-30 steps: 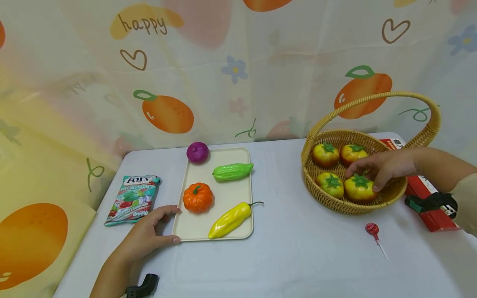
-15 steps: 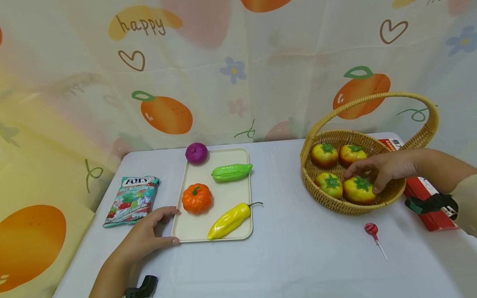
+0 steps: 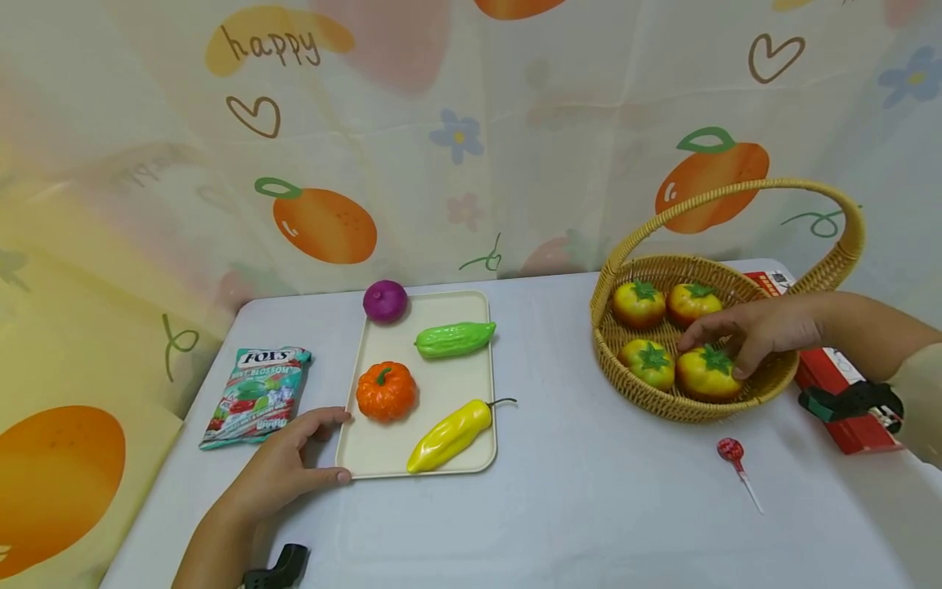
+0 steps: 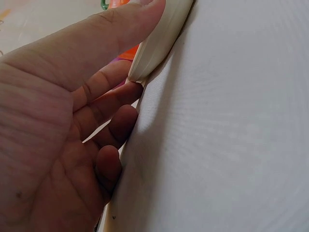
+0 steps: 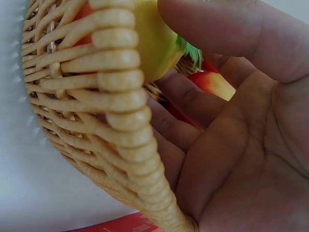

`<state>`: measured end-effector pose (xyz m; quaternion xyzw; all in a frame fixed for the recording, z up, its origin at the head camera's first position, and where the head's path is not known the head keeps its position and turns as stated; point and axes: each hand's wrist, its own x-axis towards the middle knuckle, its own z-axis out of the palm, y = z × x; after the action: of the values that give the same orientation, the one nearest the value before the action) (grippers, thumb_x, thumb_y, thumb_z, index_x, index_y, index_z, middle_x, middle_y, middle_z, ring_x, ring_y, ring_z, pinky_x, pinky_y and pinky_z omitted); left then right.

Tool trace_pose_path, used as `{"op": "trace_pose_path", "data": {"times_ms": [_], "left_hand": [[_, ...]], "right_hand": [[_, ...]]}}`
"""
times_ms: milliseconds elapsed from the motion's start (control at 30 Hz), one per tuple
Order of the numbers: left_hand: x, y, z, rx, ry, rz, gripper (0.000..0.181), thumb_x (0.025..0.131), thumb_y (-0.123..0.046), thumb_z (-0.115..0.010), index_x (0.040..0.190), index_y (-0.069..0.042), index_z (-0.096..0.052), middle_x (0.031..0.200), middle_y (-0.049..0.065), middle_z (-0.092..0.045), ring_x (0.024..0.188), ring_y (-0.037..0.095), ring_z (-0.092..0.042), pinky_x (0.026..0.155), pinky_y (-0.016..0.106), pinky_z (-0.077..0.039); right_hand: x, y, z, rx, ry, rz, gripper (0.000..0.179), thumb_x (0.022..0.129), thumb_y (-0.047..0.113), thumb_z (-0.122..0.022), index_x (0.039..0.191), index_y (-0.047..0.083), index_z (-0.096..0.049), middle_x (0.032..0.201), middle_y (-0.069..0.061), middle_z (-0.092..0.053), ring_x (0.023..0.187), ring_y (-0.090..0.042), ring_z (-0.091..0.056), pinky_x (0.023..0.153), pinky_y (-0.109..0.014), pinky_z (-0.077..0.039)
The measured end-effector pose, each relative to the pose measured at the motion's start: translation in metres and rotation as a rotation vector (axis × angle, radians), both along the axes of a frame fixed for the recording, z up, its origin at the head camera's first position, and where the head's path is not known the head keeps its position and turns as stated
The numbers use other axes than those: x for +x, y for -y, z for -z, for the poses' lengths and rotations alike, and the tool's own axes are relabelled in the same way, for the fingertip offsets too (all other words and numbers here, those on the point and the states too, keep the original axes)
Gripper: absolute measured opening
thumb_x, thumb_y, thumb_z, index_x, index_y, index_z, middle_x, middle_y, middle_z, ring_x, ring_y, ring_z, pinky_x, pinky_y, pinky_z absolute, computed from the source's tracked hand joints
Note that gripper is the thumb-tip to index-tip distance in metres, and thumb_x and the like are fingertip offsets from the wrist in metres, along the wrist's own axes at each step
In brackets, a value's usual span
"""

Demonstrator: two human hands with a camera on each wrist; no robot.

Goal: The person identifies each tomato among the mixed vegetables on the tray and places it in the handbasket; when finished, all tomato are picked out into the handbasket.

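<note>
My left hand (image 3: pixel 287 466) is at the near left corner of a cream tray (image 3: pixel 456 304), thumb on the front rim and fingertips along the left side. On the tray lie an orange pumpkin (image 3: pixel 386 392), a yellow pepper (image 3: pixel 449 436) and a green, bumpy gourd-like vegetable (image 3: pixel 455 339). A purple onion (image 3: pixel 385 302) sits at its far left corner. On the right, my right hand (image 3: pixel 765 334) reaches into a wicker basket (image 3: pixel 648 406) and holds a yellow-red tomato (image 3: pixel 708 377) between thumb and fingers. Several similar tomatoes (image 3: pixel 639 305) sit around it. In the right wrist view the basket rim (image 5: pixel 123 101) partly hides the held tomato (image 5: pixel 157 46).
A Fox's candy bag (image 3: pixel 257 397) lies left of the tray. In front of the basket is a red lollipop (image 3: pixel 731 450). A red box (image 3: pixel 846 421) lies beside and behind the basket, under the right forearm. The basket's tall handle (image 3: pixel 736 192) arches above the hand. A printed cloth hangs behind the table.
</note>
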<state>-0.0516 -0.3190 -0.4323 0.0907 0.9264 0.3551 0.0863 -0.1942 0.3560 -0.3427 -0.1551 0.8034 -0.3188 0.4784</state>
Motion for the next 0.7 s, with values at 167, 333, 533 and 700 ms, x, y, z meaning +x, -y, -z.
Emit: {"op": "trace_pose_path", "data": {"times_ms": [167,333,533,700], "left_hand": [[0.000,0.000,0.000,-0.003,-0.005,-0.002,0.076,0.075,-0.036,-0.099,0.141,-0.022,-0.064,0.127,-0.001,-0.065,0.115,0.022,-0.054,0.099,0.027,-0.049],[0.000,-0.001,0.001,0.005,-0.012,0.009,0.076,0.075,-0.035,-0.099,0.141,-0.021,-0.064,0.127,-0.001,-0.065,0.115,0.023,-0.054,0.098,0.026,-0.048],[0.000,-0.002,-0.012,-0.042,0.068,0.010,0.081,0.078,-0.040,-0.097,0.148,-0.022,-0.058,0.121,0.003,-0.061,0.108,0.024,-0.054,0.086,0.031,-0.050],[0.001,0.000,-0.038,-0.078,0.097,0.060,0.066,0.095,-0.036,-0.084,0.152,-0.018,-0.055,0.129,0.009,-0.065,0.108,0.024,-0.062,0.082,0.035,-0.056]], "right_hand": [[0.000,0.000,-0.001,0.001,-0.005,0.001,0.075,0.084,0.005,-0.081,0.153,0.013,-0.052,0.158,-0.018,-0.041,0.133,-0.039,-0.042,0.101,-0.040,-0.051],[0.002,-0.002,-0.001,-0.001,-0.009,0.014,0.074,0.086,0.005,-0.080,0.154,0.013,-0.052,0.158,-0.019,-0.041,0.131,-0.039,-0.045,0.101,-0.040,-0.051],[0.007,-0.007,-0.005,-0.024,-0.035,0.001,0.075,0.087,0.008,-0.078,0.156,0.009,-0.049,0.161,-0.020,-0.039,0.139,-0.042,-0.043,0.102,-0.037,-0.051],[0.013,-0.011,-0.015,-0.066,-0.071,0.002,0.079,0.090,0.009,-0.074,0.161,0.004,-0.040,0.166,-0.025,-0.033,0.145,-0.049,-0.042,0.100,-0.032,-0.054]]}}
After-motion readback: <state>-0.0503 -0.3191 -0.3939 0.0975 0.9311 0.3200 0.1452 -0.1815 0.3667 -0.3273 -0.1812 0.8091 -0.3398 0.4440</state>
